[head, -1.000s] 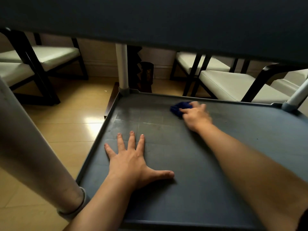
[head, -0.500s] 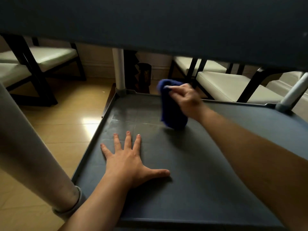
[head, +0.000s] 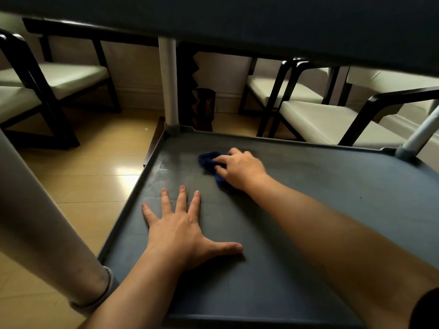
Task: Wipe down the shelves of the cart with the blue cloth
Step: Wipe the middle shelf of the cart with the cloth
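Note:
I look down onto a dark grey cart shelf point(head: 332, 210) with a raised rim, under the dark underside of the shelf above point(head: 261, 20). My right hand point(head: 242, 169) presses a bunched blue cloth point(head: 209, 160) flat against the shelf near its far left part; most of the cloth is hidden under the fingers. My left hand point(head: 183, 229) lies flat on the shelf near the left rim, fingers spread, holding nothing.
White cart posts stand at the far left corner point(head: 168, 81), the near left corner point(head: 47, 233) and the far right corner point(head: 420, 136). Dark-framed chairs with cream seats point(head: 332, 122) surround the cart on a wooden floor point(head: 95, 174).
Half a second ago my right hand held the cloth lifted and hanging above the shelf; now it has brought it back down and presses it on the surface. My left hand stayed put.

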A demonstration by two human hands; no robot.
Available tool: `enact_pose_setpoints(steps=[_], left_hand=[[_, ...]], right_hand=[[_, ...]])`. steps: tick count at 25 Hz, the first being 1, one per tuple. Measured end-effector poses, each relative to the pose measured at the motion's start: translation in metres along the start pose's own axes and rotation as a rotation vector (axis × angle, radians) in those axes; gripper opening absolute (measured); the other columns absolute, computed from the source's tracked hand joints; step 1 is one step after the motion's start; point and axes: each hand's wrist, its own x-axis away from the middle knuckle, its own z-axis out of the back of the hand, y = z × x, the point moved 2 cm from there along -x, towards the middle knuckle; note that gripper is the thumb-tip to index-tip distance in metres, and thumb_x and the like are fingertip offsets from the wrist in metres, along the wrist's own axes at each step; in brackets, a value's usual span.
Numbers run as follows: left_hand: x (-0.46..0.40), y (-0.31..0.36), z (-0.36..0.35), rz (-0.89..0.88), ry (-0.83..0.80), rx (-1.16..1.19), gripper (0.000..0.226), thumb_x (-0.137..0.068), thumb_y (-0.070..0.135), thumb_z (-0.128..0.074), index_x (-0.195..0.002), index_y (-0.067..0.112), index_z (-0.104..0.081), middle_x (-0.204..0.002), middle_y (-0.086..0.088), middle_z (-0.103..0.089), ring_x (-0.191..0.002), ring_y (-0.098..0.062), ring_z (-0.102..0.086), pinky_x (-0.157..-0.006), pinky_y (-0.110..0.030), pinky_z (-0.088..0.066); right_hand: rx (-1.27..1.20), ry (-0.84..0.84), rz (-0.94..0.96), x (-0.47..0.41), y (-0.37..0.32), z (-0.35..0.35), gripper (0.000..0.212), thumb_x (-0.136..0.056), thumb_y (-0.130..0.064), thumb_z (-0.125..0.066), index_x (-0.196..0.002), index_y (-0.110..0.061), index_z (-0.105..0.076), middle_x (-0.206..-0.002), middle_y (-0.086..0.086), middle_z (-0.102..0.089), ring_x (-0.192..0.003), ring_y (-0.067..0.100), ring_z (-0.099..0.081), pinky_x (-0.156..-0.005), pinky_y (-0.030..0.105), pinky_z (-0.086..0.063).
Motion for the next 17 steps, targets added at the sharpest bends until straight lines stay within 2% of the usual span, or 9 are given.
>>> enact_pose_setpoints(steps=[2,6,8,10,12,15,17], left_hand=[[0.0,-0.001,0.0,-0.006,-0.001,0.001,0.166,-0.023,0.121,-0.015,-0.162,0.037,0.019,-0.173,0.0,0.022,-0.154,-0.038,0.029,-0.115,-0.076,0.014],[0.0,-0.001,0.0,-0.008,-0.001,0.006,0.165,-0.023,0.121,-0.015,-0.161,0.038,0.018,-0.173,0.001,0.021,-0.155,-0.038,0.027,-0.115,-0.077,0.014],[0.0,0.0,0.001,-0.006,-0.015,0.004,0.165,-0.024,0.121,-0.016,-0.162,0.037,0.018,-0.174,0.0,0.021,-0.155,-0.039,0.027,-0.114,-0.077,0.015],[-0.002,0.001,0.005,-0.016,-0.052,0.006,0.167,-0.023,0.121,-0.02,-0.161,0.037,0.02,-0.173,-0.001,0.023,-0.155,-0.039,0.027,-0.115,-0.077,0.015],[-0.002,-0.002,0.012,-0.025,-0.105,0.049,0.171,-0.02,0.121,-0.03,-0.159,0.038,0.024,-0.172,-0.001,0.027,-0.154,-0.038,0.029,-0.116,-0.075,0.016],[0.006,-0.012,0.02,0.001,-0.132,0.037,0.185,-0.009,0.118,-0.038,-0.158,0.031,0.027,-0.169,-0.005,0.031,-0.15,-0.033,0.036,-0.117,-0.065,0.021],[0.02,-0.021,0.017,0.084,-0.167,0.008,0.196,-0.002,0.117,-0.038,-0.158,0.018,0.027,-0.168,-0.011,0.032,-0.151,-0.037,0.033,-0.12,-0.058,0.019]], right_hand=[[0.035,0.013,-0.166,0.015,0.052,0.002,0.041,-0.094,-0.056,-0.038,-0.131,-0.05,-0.052,-0.126,0.006,-0.053,-0.114,0.038,-0.052,-0.09,0.044,-0.046],[0.101,0.047,-0.655,0.098,0.208,0.017,0.039,-0.095,-0.048,-0.037,-0.127,-0.045,-0.059,-0.129,0.009,-0.055,-0.118,0.044,-0.053,-0.095,0.047,-0.046],[0.049,0.075,-0.779,0.137,0.244,0.026,0.039,-0.096,-0.048,-0.037,-0.126,-0.045,-0.06,-0.129,0.011,-0.056,-0.116,0.046,-0.053,-0.095,0.047,-0.047],[-0.04,0.173,-0.758,0.144,0.24,0.03,0.039,-0.097,-0.046,-0.04,-0.127,-0.039,-0.063,-0.129,0.016,-0.057,-0.113,0.047,-0.056,-0.094,0.045,-0.048],[-0.177,0.297,-0.626,0.125,0.198,0.036,0.037,-0.098,-0.04,-0.044,-0.126,-0.032,-0.067,-0.123,0.022,-0.059,-0.109,0.047,-0.059,-0.092,0.043,-0.049],[-0.327,0.376,-0.3,0.089,0.085,0.046,0.034,-0.097,-0.037,-0.049,-0.125,-0.032,-0.068,-0.112,0.02,-0.061,-0.103,0.042,-0.061,-0.088,0.041,-0.05],[-0.345,0.357,-0.106,0.078,-0.004,0.04,0.034,-0.096,-0.04,-0.049,-0.124,-0.036,-0.066,-0.11,0.015,-0.06,-0.098,0.04,-0.061,-0.087,0.04,-0.05]])
